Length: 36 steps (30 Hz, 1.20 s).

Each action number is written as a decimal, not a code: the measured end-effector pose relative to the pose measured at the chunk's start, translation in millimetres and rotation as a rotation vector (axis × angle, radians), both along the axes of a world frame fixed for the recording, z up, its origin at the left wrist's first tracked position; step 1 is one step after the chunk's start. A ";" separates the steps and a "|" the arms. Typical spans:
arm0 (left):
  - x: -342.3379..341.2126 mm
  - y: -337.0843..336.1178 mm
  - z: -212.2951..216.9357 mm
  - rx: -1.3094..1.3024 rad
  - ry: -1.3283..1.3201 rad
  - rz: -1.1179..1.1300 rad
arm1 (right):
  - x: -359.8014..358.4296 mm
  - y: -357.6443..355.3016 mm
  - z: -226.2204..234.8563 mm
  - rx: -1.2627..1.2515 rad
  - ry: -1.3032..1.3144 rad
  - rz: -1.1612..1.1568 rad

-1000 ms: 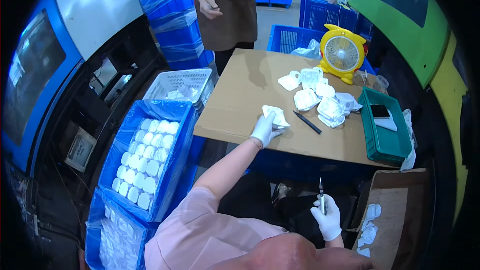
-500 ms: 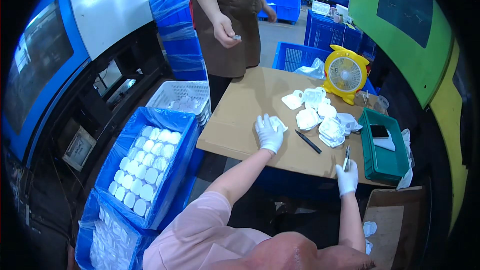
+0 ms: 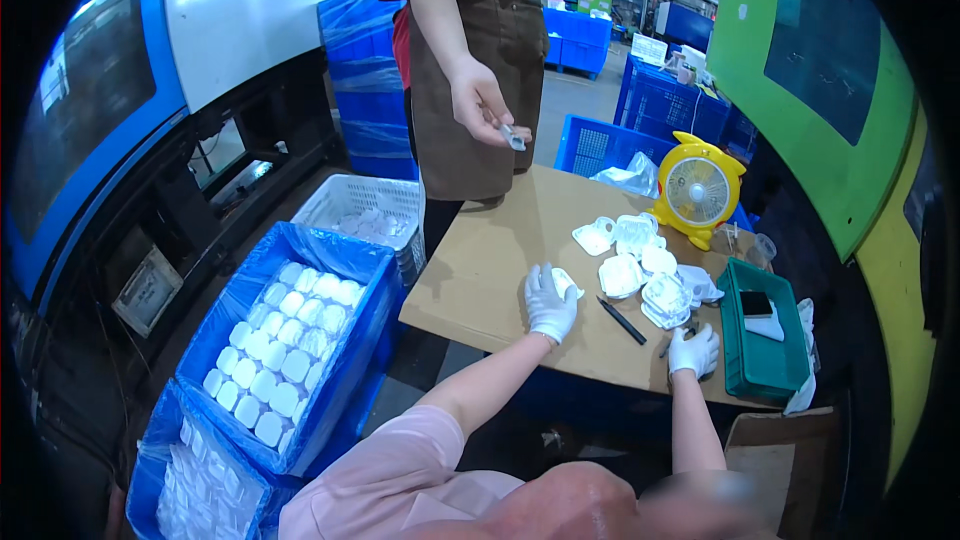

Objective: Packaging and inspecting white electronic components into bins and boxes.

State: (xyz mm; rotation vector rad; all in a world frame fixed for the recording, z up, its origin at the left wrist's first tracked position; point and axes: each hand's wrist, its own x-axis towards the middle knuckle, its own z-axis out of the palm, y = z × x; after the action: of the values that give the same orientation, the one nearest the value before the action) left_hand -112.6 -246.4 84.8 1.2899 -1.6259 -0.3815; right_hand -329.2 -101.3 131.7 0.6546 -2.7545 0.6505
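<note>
My left hand (image 3: 550, 308), in a white glove, lies on the cardboard-covered table (image 3: 470, 285) with its fingers stretched out. Beside its thumb and fingers, partly covered, is a small white plastic part (image 3: 568, 285). My right hand (image 3: 694, 350), also gloved, is low at the table's right side, its fingers curled around small pliers (image 3: 666, 344) that are mostly hidden. A black pen-like tool (image 3: 622, 321) lies between my hands. Beyond it sits a loose pile of white plastic parts (image 3: 665, 298). Across the table a co-worker's bare hand (image 3: 482, 105) holds a small pale piece (image 3: 513, 138).
A green tray (image 3: 762, 360) holding a dark flat object stands at the right, below a yellow fan (image 3: 697, 185). To the left are a blue lined crate (image 3: 215, 340) with rows of white parts, a second lined bin (image 3: 150, 470) and a white basket (image 3: 395, 202).
My right hand has turned and lowered its pliers toward the tabletop. My left hand stays by the white part. The co-worker's hand has come closer over the table, and the view has shifted.
</note>
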 end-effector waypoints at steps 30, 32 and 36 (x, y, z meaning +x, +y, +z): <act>1.4 -0.9 -9.5 -0.081 0.136 -0.013 | 232.3 -147.6 214.4 -1.002 -0.704 1.240; 1.5 -2.5 -8.3 -0.089 0.146 -0.021 | 228.4 -140.0 208.8 -1.025 -0.674 1.263; 2.5 1.6 1.4 -0.040 0.146 -0.031 | 222.6 -96.0 212.6 -1.059 -0.631 1.320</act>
State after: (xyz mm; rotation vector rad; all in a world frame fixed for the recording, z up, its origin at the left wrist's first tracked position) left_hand -110.1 -244.9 86.3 1.1807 -1.5243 -0.4502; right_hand -106.5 -197.3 344.2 2.0544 -1.4020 2.5531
